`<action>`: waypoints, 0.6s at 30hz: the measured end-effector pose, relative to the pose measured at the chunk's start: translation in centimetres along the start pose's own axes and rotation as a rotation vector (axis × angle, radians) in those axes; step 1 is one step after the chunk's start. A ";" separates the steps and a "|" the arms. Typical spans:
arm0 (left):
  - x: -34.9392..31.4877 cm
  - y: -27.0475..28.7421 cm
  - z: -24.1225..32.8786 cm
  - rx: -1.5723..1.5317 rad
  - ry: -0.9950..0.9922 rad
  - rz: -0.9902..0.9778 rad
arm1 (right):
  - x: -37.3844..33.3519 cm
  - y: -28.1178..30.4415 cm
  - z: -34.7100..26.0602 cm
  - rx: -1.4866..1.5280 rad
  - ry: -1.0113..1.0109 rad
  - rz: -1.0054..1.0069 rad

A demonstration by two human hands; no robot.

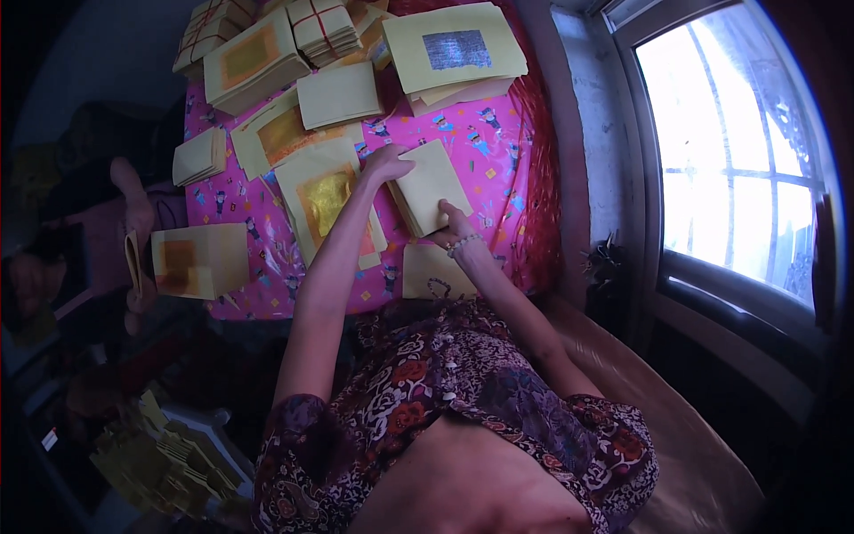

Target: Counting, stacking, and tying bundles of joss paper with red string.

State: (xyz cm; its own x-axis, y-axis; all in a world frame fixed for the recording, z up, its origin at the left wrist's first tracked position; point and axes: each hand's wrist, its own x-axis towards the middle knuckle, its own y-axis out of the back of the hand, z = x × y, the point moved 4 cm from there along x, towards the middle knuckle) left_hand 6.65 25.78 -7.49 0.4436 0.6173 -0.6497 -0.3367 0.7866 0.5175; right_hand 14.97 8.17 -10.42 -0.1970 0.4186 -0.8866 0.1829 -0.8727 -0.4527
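Observation:
A thick stack of pale yellow paper is held between my two hands over the pink tablecloth. My left hand is closed on its upper left edge, thumb on top. At the lower right corner, my right hand grips the stack with its thumb on top and the other fingers underneath; a beaded bracelet circles that wrist. Just left of my left forearm lie yellow sheets with a gold foil square. A pale yellow sheet lies at the near table edge, below my right hand.
Tied paper bundles and a stack with a silver foil square cover the far side. A smaller yellow stack sits nearer. Another person's hand holds paper at the left. Red shiny fringe borders the right, beside a window.

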 end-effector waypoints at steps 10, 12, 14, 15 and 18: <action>-0.1 -0.7 0.4 0.049 -0.199 0.118 | -0.5 0.8 -0.4 0.001 -0.050 -0.090; 0.0 -0.7 0.5 0.055 -0.205 0.127 | -0.6 0.7 -0.6 0.009 -0.078 -0.156; 0.0 -0.7 -0.1 0.059 -0.200 0.140 | -2.7 -0.6 -0.6 -0.032 -0.050 -0.064; -0.1 -0.7 0.3 0.044 -0.245 0.173 | -3.8 -1.1 -0.9 -0.042 -0.025 -0.074; -0.3 -0.2 1.1 0.012 -0.302 0.201 | -4.2 -1.1 -1.7 -0.125 0.061 -0.028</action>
State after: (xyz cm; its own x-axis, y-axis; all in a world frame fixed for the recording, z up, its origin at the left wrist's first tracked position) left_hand 7.46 25.39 -6.82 0.5955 0.7273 -0.3412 -0.4333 0.6485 0.6259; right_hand 17.22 7.81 -6.31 -0.1450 0.4601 -0.8759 0.2974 -0.8241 -0.4821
